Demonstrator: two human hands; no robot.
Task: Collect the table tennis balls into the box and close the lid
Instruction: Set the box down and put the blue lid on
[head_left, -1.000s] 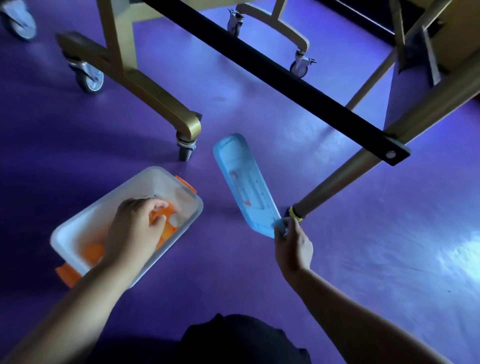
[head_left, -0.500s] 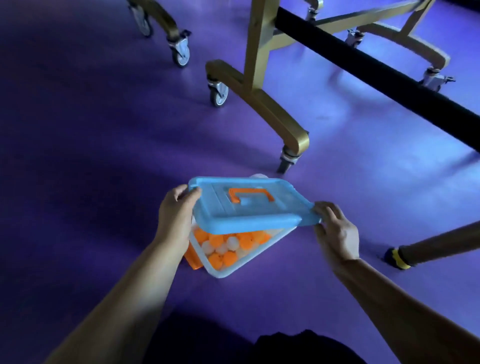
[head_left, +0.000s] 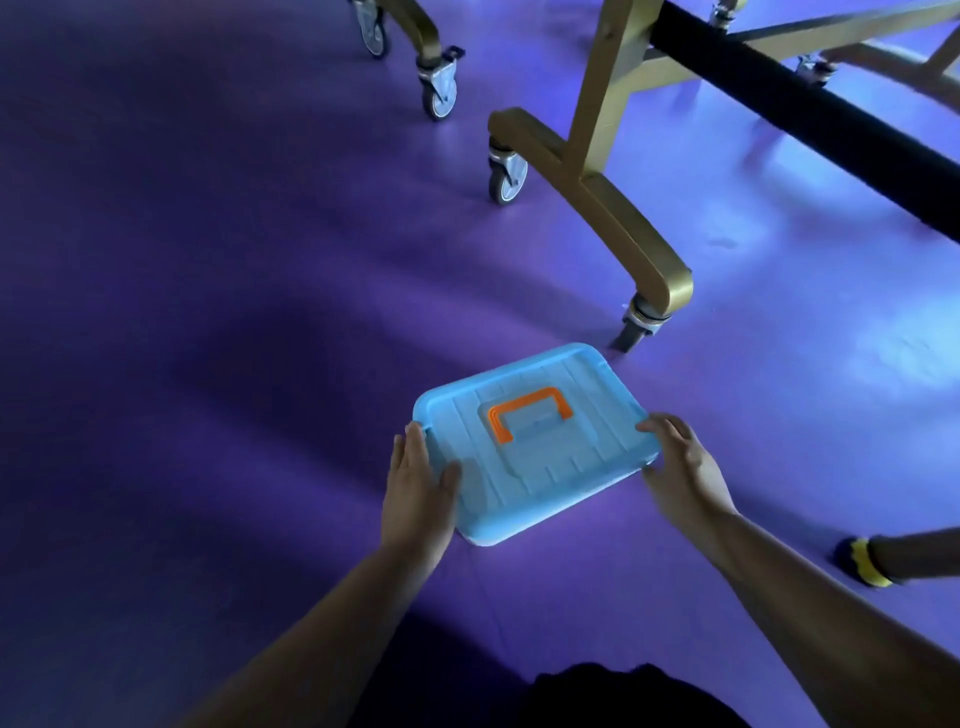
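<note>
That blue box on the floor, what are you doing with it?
A person is putting the blue lid on a box on the purple floor. The left hand presses on the lid's near left edge, and the right hand holds its right edge. The lid covers the box, so no balls show. Its orange handle lies flat on top. A gold table leg on wheels stands just behind.

the light blue lid (head_left: 545, 457) lies flat over the box on the purple floor, its long axis turned at a slant, covering the box so fully that only a pale sliver of the box rim (head_left: 480, 542) shows under the near corner. 1 orange handle (head_left: 527, 413) lies folded down in a recess at the lid's middle. no balls can be seen.
</note>
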